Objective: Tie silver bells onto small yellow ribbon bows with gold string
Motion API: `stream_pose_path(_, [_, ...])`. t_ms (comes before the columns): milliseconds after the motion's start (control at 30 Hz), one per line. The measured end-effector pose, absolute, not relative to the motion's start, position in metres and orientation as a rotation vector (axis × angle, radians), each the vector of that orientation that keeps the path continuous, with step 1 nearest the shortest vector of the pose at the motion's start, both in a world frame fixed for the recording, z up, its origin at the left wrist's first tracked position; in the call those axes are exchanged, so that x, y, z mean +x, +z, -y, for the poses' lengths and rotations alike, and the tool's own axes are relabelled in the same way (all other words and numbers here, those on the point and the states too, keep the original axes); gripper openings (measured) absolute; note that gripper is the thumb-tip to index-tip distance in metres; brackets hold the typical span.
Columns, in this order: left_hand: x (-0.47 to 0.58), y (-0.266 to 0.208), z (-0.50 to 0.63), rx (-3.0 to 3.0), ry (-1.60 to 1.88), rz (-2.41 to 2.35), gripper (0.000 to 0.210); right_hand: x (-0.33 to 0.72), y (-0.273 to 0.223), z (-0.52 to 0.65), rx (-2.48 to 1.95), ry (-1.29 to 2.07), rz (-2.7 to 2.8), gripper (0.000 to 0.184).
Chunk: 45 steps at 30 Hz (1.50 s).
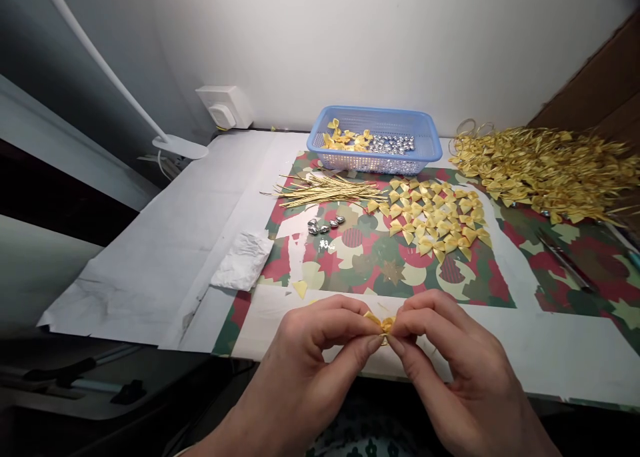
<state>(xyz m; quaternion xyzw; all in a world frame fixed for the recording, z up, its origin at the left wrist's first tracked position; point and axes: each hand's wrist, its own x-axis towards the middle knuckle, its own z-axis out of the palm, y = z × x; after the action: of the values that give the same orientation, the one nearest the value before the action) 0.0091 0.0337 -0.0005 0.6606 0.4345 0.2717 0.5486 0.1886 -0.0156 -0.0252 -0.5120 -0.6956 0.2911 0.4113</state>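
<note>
Left hand [320,350] and right hand [457,360]: angled inward, fingers curled, fingertips nearly meeting. Each thumb and forefinger is pinched closed on the small yellow bow [387,325], held between them above the table's [560,357] near edge. Judged by its look, the bow is light, soft, slightly slippery and easily crushed; grip at the gathered middle. Beyond: silver beads [324,227], similar bows [433,217], gold wires [330,191], then a blue basket [375,160].
</note>
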Motion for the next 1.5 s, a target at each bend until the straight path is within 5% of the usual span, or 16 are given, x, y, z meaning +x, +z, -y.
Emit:
stream_pose_path(1167, [0.014,0.001,-0.032,1.468,0.679,-1.100,0.015,0.190,-0.020,0.012,-1.307,0.720,1.704,0.014])
stream_pose_path(1500, [0.015,-0.012,-0.033,1.676,0.665,-1.146,0.017,0.192,0.024,-0.035,-1.079,0.724,1.058,0.031])
